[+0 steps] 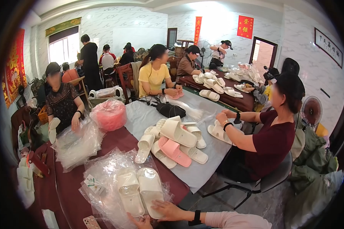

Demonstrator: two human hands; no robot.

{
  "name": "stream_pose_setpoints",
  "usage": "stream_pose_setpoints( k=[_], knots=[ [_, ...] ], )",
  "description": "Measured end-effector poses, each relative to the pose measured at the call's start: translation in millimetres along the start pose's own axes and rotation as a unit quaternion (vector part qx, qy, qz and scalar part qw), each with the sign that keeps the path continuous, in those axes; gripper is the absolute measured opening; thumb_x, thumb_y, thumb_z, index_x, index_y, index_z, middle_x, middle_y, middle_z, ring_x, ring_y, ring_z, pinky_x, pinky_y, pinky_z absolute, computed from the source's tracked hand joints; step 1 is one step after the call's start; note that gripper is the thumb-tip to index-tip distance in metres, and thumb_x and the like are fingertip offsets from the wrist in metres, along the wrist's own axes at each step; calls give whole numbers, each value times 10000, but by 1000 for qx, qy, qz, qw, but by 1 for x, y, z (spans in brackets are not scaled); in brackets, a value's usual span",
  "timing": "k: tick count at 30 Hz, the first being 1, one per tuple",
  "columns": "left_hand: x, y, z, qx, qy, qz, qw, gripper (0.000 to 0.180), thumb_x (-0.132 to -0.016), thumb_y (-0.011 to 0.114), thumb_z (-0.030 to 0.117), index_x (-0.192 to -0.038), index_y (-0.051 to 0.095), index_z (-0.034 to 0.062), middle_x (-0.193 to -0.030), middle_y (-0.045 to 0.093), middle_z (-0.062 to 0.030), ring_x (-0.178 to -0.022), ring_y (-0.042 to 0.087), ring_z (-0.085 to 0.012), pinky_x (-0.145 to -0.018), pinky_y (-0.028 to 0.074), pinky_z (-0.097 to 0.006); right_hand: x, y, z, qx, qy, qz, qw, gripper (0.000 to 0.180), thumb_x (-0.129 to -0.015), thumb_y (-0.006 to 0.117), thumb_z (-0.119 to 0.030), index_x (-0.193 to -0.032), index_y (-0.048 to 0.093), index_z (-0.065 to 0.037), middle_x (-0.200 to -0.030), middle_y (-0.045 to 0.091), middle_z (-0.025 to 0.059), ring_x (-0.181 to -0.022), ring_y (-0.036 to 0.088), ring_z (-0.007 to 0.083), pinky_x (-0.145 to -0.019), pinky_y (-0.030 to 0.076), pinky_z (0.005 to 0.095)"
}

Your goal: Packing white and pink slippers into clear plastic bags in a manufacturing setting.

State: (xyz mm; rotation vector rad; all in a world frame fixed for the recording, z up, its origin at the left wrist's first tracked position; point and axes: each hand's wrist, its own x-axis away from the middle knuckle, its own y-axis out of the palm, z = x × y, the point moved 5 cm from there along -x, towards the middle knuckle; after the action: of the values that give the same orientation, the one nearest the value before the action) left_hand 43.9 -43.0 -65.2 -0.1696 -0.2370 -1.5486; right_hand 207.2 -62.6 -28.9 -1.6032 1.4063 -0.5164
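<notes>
Two white slippers lie side by side on a heap of clear plastic bags (103,173) at the near edge of the table, toes pointing away from me. My right hand (168,210) is closed on the heel end of the right slipper (151,187), fingers over its edge. At the heel of the left slipper (129,191), my left hand (140,222) is closed with its fingertips round the end; the lower picture edge cuts off most of it. Whether the slippers are in a bag or on top, I cannot tell. Beyond them is a pile of white slippers (177,129) with one pink slipper (174,151).
A phone (91,222) lies at the near edge. A pink plastic roll (109,114) and more clear bags (78,143) are farther left. At right, a person in a maroon shirt (271,133) handles a white slipper (219,133). A person in yellow (153,78) sits across the table.
</notes>
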Motion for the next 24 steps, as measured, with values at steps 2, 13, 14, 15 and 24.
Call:
stream_pose_setpoints(
  k=[2,13,14,15,24],
  knots=[
    [0,2,0,-21,-17,-19,999,864,-857,560,-18,-1476,-28,117,-974,512,-58,-714,499,-137,-560,459,-265,-1,-2,2,5,-26,-15,1000,733,-754,669,-339,-1359,352,-75,-1446,317,143,-1302,333,366,-982,359,482],
    [-11,6,-22,44,3,-79,996,900,-861,521,-36,-1467,-115,158,-810,498,-27,-596,458,-90,-472,394,-206,-12,9,-4,44,8,-30,999,729,-762,657,-363,-1372,363,-91,-1453,306,129,-1323,297,354,-989,312,516],
    [-9,7,-14,39,9,-70,997,907,-858,515,-45,-1465,-124,167,-804,492,-27,-599,453,-94,-476,396,-209,-13,7,-4,46,25,-43,998,715,-766,658,-374,-1364,386,-91,-1451,304,137,-1324,294,355,-995,315,493],
    [-6,6,-10,39,10,-71,997,907,-858,515,-45,-1465,-124,167,-804,492,-27,-599,453,-94,-476,396,-209,-13,9,-3,47,25,-43,998,715,-766,658,-374,-1364,386,-91,-1451,304,137,-1324,294,355,-995,315,493],
    [1,9,-2,25,22,-89,995,912,-849,506,-54,-1464,-131,165,-802,481,-19,-639,451,-108,-549,425,-219,-21,14,6,-85,28,54,994,699,-769,680,-377,-1354,420,-99,-1423,236,313,-1330,215,468,-1061,239,525]
  ],
)
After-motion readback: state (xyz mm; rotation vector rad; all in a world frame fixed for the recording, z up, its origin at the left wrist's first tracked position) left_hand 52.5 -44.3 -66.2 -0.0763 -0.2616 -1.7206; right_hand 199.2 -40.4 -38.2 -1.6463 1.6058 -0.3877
